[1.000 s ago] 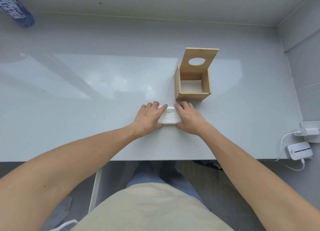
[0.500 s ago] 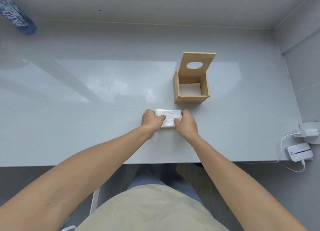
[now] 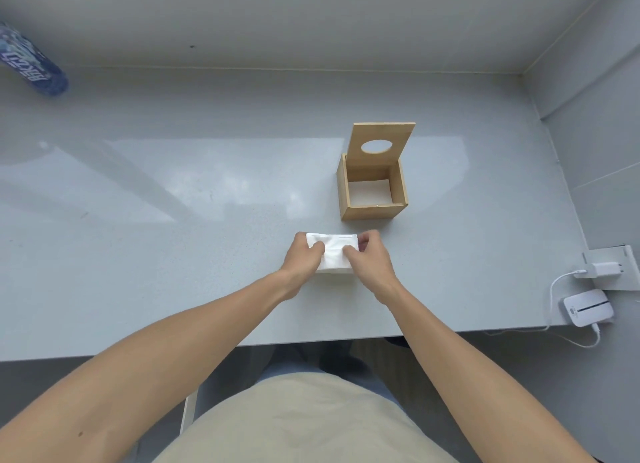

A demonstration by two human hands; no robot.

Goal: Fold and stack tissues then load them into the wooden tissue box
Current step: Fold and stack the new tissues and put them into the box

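Note:
A white stack of folded tissues (image 3: 333, 253) is held between both hands, just above or on the grey table (image 3: 173, 254); I cannot tell which. My left hand (image 3: 304, 258) grips its left end, fingers curled over the top. My right hand (image 3: 369, 260) grips its right end the same way. Just beyond, the wooden tissue box (image 3: 372, 190) stands with its holed lid (image 3: 379, 145) tipped up at the back. White tissue shows at the bottom of the box.
A blue bottle (image 3: 29, 64) lies at the far left back. A white device (image 3: 588, 310) and a plugged charger (image 3: 604, 269) with cable sit at the table's right edge. Grey walls close off the back and right.
Both hands have gone from flat pressing on the stack to curled grips at its ends. More of the stack shows between them.

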